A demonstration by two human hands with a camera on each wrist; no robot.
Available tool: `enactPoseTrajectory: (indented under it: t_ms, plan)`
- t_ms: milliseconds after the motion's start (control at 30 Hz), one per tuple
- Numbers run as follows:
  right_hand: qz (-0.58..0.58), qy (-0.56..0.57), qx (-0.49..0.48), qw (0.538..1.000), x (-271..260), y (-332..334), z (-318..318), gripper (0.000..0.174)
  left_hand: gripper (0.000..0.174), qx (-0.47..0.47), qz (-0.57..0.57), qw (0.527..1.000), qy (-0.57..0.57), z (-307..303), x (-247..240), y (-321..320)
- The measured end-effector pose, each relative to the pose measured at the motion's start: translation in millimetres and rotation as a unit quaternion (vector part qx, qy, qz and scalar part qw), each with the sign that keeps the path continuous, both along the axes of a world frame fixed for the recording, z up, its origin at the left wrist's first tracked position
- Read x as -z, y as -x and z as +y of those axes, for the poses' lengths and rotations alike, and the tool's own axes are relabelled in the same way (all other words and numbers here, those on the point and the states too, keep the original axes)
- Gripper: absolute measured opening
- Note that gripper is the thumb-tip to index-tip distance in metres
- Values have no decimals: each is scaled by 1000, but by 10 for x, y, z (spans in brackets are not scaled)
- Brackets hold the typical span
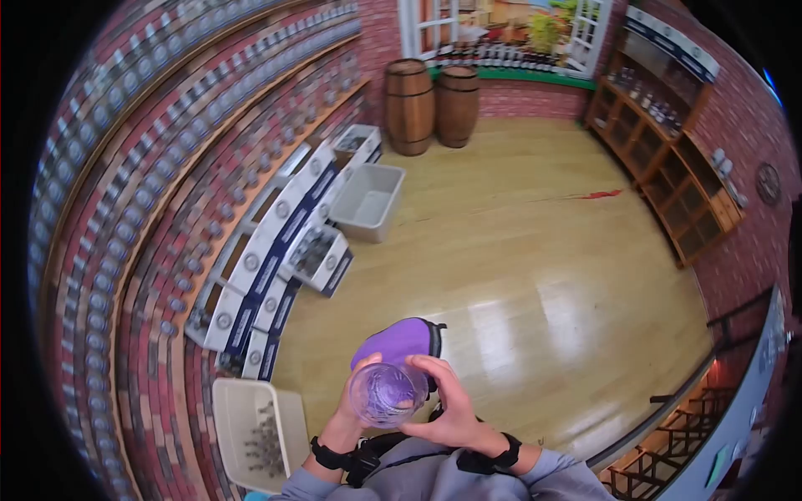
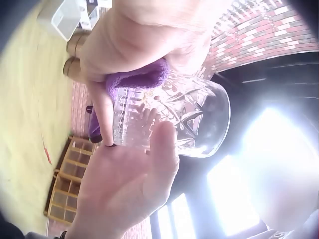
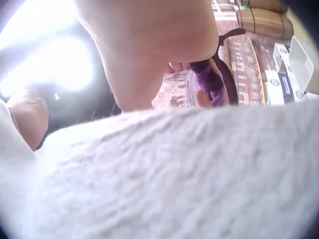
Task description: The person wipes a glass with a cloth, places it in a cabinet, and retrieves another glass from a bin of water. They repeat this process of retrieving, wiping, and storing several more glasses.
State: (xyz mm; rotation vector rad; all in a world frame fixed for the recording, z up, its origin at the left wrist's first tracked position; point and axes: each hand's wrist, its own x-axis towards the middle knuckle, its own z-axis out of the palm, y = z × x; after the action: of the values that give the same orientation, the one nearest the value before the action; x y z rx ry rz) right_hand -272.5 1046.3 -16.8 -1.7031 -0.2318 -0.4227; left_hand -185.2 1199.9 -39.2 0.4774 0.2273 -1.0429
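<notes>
A clear cut-glass tumbler (image 1: 388,394) is held between both hands in front of the body, its patterned side showing in the left wrist view. My left hand (image 1: 344,415) grips it from the left, with fuzzy purple cloth (image 2: 139,78) bunched between palm and glass. From the other side my right hand (image 1: 451,411) curls round the tumbler, its thumb (image 2: 163,142) lying along the wall. Just beyond the glass in the head view spreads a purple fabric piece (image 1: 397,338) with black trim. The right wrist view is mostly blocked by a pale sleeve (image 3: 174,174).
A beige bin (image 1: 288,434) with several small items stands at lower left. White boxes (image 1: 251,263) line the left wall under glass-filled shelves (image 1: 134,209). Beyond them are a grey tub (image 1: 368,204) and wooden barrels (image 1: 409,108). A wooden cabinet (image 1: 660,159) stands far right.
</notes>
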Motion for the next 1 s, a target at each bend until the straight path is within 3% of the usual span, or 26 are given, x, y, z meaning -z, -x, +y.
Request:
enactPoseTrajectory:
  t_ms: [33,133,167,233,333,367,433,500,533,567,633,767,867,1000]
  plan:
    - [-7,-7,53,999,65,36,-138,84,44,24,-6,1000,9,-257,-51,-38]
    - [-27,26,159,987,44,48,-669,81,35,-78,-152,983,-61,-986,-97,-68]
    - [-27,57,191,980,24,53,-837,80,35,-57,-156,985,-49,-1231,-102,-77]
    - [-31,59,253,965,31,38,-1121,84,33,-57,-237,961,-128,-1699,-179,-70]
    - [13,-87,363,928,15,-13,-1459,86,33,26,-234,965,-114,-2274,-109,-39]
    - [8,-81,383,920,79,-10,-1592,86,34,58,-242,963,-100,-2476,-90,-20]
    - [25,-218,428,877,209,5,-1910,85,37,92,-261,957,-91,-2875,-44,6]
    - [12,-213,465,859,222,63,-2308,78,39,125,-472,870,-63,-3231,163,-47]
    - [27,-189,456,869,175,91,-2507,77,43,166,-532,827,-71,-3383,-7,-101]
    - [43,-164,445,879,140,88,-2712,76,43,172,-531,828,-54,-3571,-30,-158]
    - [26,-150,450,880,153,12,-3087,74,45,155,-631,760,7,-3988,-15,-317]
    - [81,-159,426,887,-77,-242,-3894,79,48,201,-583,785,65,-4905,-107,-753]
    - [49,64,342,936,-230,-412,-4540,78,50,243,-512,822,59,-5495,-309,-1038]
    - [12,53,324,944,-208,-597,-5180,77,46,312,-430,845,66,-6247,-167,-1308]
